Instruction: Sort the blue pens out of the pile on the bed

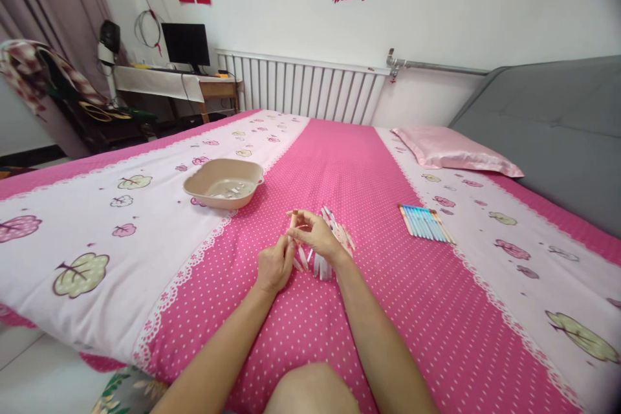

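My left hand (275,266) is closed around the lower part of a slim pen-like stick (294,218) with a brown tip, held roughly upright. The fingers of my right hand (316,234) pinch the same stick near its upper end. Much of it is hidden by my fingers. Beneath and beside my right hand lies a loose pile of pale pink and whitish slim sticks (323,268), partly covered by the hand. To the right, a neat row of blue pen-like sticks (427,223) with brown ends rests on the bedspread.
A beige plastic basin (224,184) holding small pale pieces stands ahead on the left. Under everything is a pink dotted bedspread (339,155). Farther off are a pink pillow (456,150), a grey headboard (543,110), and a desk with a monitor (185,45).
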{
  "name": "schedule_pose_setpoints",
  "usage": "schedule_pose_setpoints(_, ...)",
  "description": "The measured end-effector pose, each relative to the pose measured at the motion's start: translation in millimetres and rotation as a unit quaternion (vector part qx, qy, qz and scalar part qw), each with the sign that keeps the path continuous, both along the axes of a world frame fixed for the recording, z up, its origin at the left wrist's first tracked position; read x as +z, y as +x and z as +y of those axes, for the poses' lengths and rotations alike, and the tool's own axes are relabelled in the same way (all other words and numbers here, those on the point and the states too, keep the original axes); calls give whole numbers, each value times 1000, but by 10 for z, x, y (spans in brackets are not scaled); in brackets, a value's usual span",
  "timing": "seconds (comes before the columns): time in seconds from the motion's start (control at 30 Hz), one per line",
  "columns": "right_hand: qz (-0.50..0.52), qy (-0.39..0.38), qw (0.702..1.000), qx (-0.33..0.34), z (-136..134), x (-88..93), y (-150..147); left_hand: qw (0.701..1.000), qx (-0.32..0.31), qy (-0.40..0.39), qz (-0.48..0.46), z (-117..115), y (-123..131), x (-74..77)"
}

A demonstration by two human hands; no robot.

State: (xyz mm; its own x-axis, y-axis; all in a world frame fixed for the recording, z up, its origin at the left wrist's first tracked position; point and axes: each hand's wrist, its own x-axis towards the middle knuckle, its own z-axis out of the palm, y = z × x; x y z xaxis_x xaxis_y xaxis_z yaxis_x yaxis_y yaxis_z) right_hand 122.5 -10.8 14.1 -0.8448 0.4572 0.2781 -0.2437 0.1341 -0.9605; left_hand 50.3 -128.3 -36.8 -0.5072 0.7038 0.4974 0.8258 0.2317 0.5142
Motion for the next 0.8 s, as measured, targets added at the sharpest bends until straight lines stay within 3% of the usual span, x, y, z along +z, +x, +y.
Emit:
schedule_pose_setpoints(0.13, 8, -60, 996, 71, -2, 83, 78, 1000, 3, 2, 2, 0, -3, -7)
schedule_pose_setpoints(0.27, 8, -69, 991, 116, 4, 100, 117, 1000, 6, 1, 7, 3, -9, -20)
schedule_pose_setpoints(0.53, -2, -74, 994, 75, 0, 58, 66, 1000, 9, -2, 17, 9, -11, -15)
schedule_pose_setpoints(0.8, -5, -3, 1000, 0, 11, -30, -14, 1000, 8, -7, 16, 2, -9, -10)
